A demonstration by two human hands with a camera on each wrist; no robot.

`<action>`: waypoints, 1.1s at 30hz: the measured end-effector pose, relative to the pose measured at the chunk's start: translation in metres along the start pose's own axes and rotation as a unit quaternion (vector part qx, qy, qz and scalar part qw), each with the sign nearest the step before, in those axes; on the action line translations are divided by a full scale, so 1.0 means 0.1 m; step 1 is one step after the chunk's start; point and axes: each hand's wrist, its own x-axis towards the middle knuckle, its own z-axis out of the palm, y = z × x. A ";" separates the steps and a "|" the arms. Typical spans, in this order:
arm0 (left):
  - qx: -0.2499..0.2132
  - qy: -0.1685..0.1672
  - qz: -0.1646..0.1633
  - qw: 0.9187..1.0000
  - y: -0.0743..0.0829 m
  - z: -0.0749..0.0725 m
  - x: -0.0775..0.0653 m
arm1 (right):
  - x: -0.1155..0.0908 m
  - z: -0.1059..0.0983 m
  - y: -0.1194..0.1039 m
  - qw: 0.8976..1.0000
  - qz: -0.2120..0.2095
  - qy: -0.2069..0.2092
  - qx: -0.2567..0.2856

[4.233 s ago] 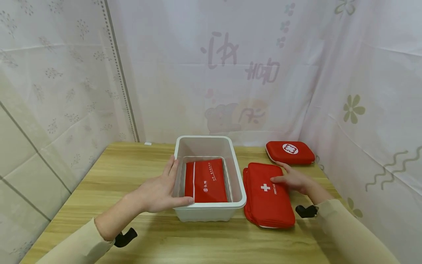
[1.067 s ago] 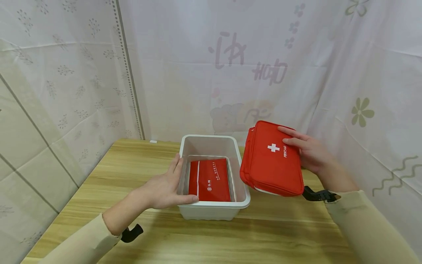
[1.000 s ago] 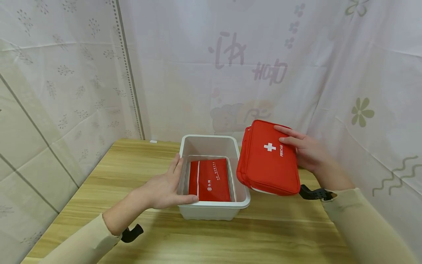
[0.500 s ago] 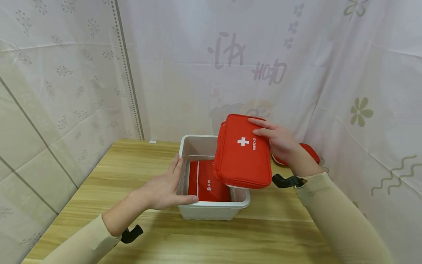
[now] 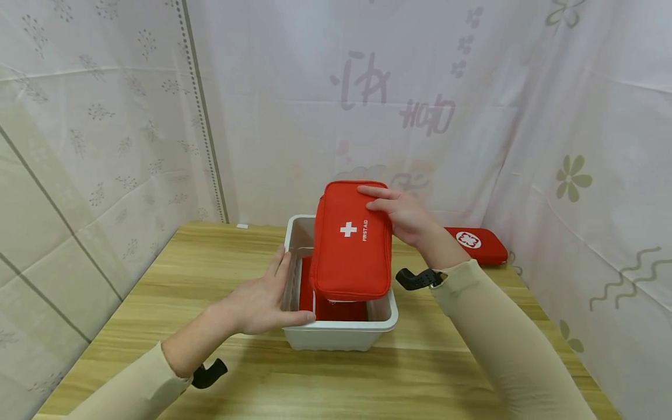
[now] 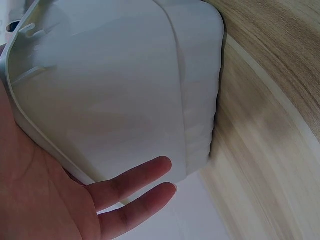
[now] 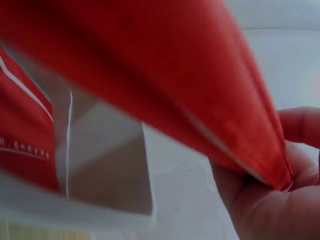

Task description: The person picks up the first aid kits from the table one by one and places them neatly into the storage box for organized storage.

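A red first aid bag with a white cross is held tilted above the white plastic bin. My right hand grips it by its right side, as the right wrist view also shows at the edge of the bag. My left hand rests on the bin's near left corner, thumb along the front rim. In the left wrist view its straight fingers lie spread along the bin's outer wall. Inside the bin lies a flat red pouch, mostly hidden by the bag.
A red hard case with a white round emblem stands at the back right of the wooden table, partly behind the right forearm. A small white piece lies at the back edge. Printed curtains surround the table.
My right hand has lifted the first aid bag from the table and carried it left, over the bin. The red hard case shows again on the right. My left hand has stayed at the bin.
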 end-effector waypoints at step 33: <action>-0.017 -0.007 -0.009 1.000 0.00 0.00 0.00 | 0.31 0.67 0.35 0.987 0.103 0.003 -0.121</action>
